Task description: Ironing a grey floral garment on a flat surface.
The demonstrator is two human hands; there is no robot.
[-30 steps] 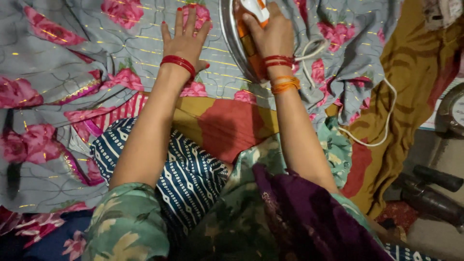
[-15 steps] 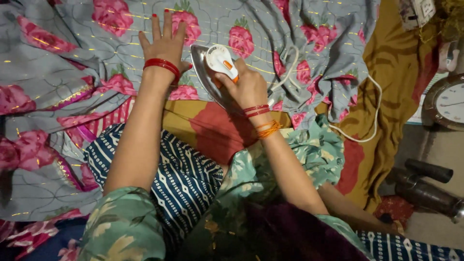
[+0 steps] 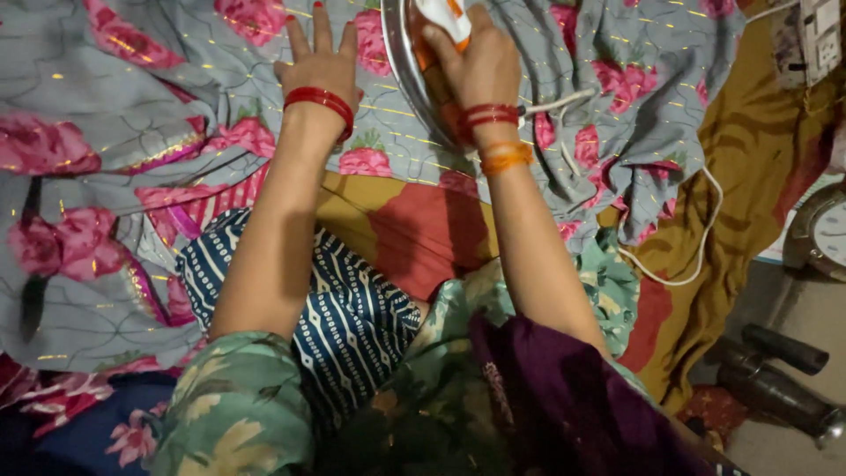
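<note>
1. Where the picture begins at the left, a grey cloth printed with pink roses and thin gold lines lies spread and rumpled over the work surface.
2. Below it, a dark blue fabric with white patterning is bunched near the person's lap.
3. The left hand lies flat on the grey cloth, fingers spread and released, palm down, holding nothing; red bangles circle its wrist.
4. Just right of it, the electric iron sits on the same cloth at the top edge of the view, its metal soleplate rim showing and its white and orange body partly cut off.
5. The right hand is wrapped around the iron's handle in a firm grasp, with red and orange bangles on the wrist.
6. A white cord runs from the iron across the cloth and loops down over a mustard and red sheet.
7. At the far right, a round clock stands near the edge, and dark metal cylinders lie on the floor below it.
</note>
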